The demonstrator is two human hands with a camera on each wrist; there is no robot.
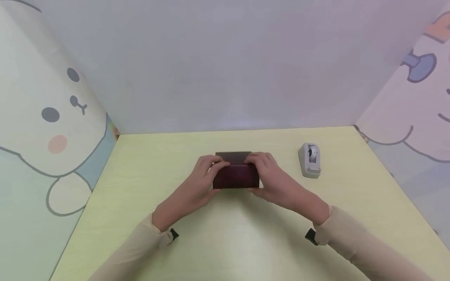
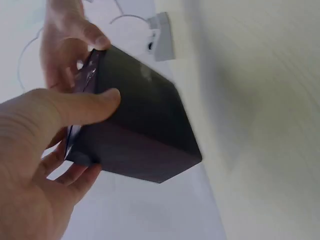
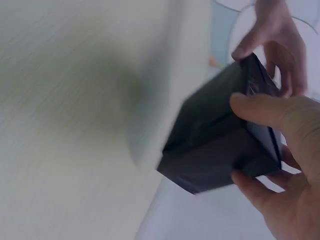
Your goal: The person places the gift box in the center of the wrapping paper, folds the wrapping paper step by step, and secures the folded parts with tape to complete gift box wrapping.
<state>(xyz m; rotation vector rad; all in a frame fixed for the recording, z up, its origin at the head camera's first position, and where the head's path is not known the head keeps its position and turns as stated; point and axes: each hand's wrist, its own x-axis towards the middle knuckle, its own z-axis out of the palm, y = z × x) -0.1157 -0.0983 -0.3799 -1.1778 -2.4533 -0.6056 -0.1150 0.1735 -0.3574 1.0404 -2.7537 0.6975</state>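
Observation:
A dark box [image 1: 236,177], almost black with a purplish sheen on its upper face, is held between both hands in front of the person. My left hand [image 1: 201,178] grips its left end, thumb on the near side and fingers over the top. The right hand [image 1: 268,177] grips the opposite end in the same way. In the left wrist view the box [image 2: 140,110] is tilted and glossy along one edge, with the table surface beyond it. A shadow falls on the table near the box [image 3: 215,135] in the right wrist view.
A grey tape dispenser [image 1: 310,160] with a roll in it stands to the right of the hands on the pale yellow table [image 1: 158,156]. Walls enclose the table at the back and both sides; cartoon animals [image 1: 58,113] decorate the side walls.

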